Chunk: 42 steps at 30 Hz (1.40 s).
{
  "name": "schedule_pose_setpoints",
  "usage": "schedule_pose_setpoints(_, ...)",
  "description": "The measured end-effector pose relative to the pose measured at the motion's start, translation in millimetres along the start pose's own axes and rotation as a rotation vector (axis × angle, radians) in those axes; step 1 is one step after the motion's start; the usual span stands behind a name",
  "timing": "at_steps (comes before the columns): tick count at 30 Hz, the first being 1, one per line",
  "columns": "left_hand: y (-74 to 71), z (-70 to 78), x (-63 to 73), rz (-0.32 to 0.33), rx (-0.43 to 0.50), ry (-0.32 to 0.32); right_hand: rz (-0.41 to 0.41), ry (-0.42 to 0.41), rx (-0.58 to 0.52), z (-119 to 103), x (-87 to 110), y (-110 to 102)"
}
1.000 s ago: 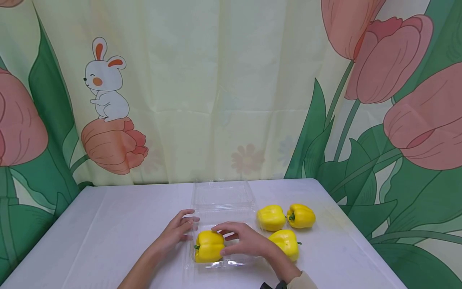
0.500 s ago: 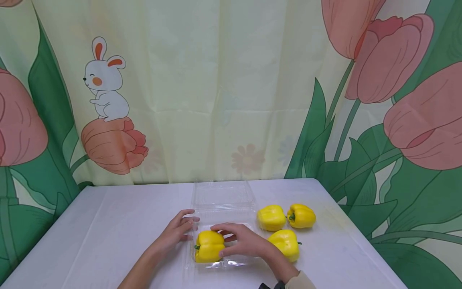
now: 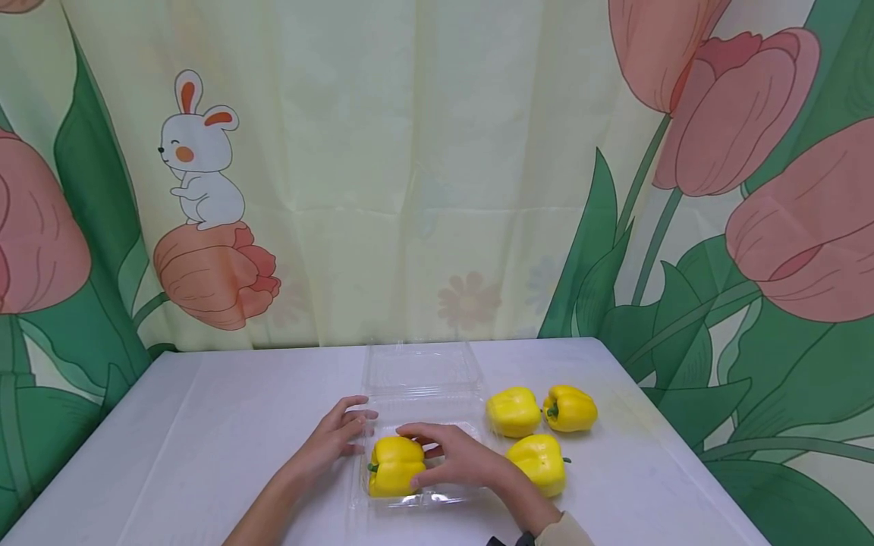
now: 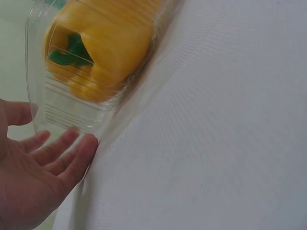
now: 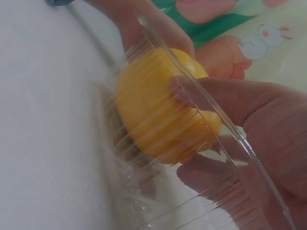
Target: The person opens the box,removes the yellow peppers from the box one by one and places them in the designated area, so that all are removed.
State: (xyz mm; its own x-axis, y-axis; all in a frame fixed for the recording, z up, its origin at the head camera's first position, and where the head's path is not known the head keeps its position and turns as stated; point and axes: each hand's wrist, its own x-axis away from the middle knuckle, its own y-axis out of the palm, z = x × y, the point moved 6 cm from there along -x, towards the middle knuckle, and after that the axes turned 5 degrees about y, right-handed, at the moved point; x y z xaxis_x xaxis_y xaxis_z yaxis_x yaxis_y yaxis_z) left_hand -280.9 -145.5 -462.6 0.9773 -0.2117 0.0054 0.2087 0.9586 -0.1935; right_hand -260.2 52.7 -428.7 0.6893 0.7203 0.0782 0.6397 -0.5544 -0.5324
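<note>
A yellow bell pepper (image 3: 396, 469) lies on its side in the front left of a clear plastic clamshell box (image 3: 440, 498), its green stem facing left. My right hand (image 3: 463, 456) holds the pepper's right end between thumb and fingers; the right wrist view shows the thumb (image 5: 204, 96) on its side, partly seen through the plastic. At the box's left wall is my left hand (image 3: 333, 434), fingers spread and lightly bent. The left wrist view has those fingertips (image 4: 86, 143) against the ribbed wall, below the pepper (image 4: 112, 40), with the thumb at the rim.
The box's clear lid (image 3: 423, 370) lies folded back behind it. Right of the box are three more yellow bell peppers: one at the back (image 3: 514, 412), one further right (image 3: 570, 408) and one in front (image 3: 539, 464), beside my right forearm. A printed curtain (image 3: 437, 189) hangs behind the white table (image 3: 239, 432).
My right hand has shifted slightly left on the pepper. The left hand, the box and the other peppers have stayed in place.
</note>
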Motion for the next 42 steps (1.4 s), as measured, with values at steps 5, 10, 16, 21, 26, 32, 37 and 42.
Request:
schedule_pose_setpoints(5, -0.2, 0.9, 0.6, -0.013, 0.005, 0.013, -0.012, 0.009, 0.02, -1.0, -1.1, 2.1)
schedule_pose_setpoints(10, 0.0, 2.4, 1.4, -0.015, 0.014, 0.016, -0.011, 0.02, 0.027, -1.8, -1.4, 3.4)
schedule_pose_setpoints(16, -0.3, 2.1, 1.3, -0.01, 0.006, 0.012, -0.009, 0.028, 0.035, -2.9, -1.3, 4.4)
schedule_pose_setpoints(21, -0.2, 2.2, 1.3, -0.008, 0.01, 0.013, 0.0, 0.013, 0.057, -3.0, -1.8, 4.1)
schedule_pose_setpoints(26, 0.2, 2.5, 1.9, -0.009, 0.011, 0.014, 0.009, -0.004, 0.085, -2.7, -1.9, 3.8)
schedule_pose_setpoints(32, -0.3, 1.1, 1.4, -0.015, 0.003, 0.016, 0.014, -0.013, 0.099, -2.8, -1.4, 3.2)
schedule_pose_setpoints(37, -0.4, 1.4, 1.7, -0.018, 0.006, 0.02, 0.021, -0.014, 0.093, -2.9, -1.3, 1.1)
schedule_pose_setpoints(42, -0.8, 1.2, 1.8, -0.021, 0.006, 0.025, 0.022, -0.016, 0.077, -2.6, -1.5, -0.8)
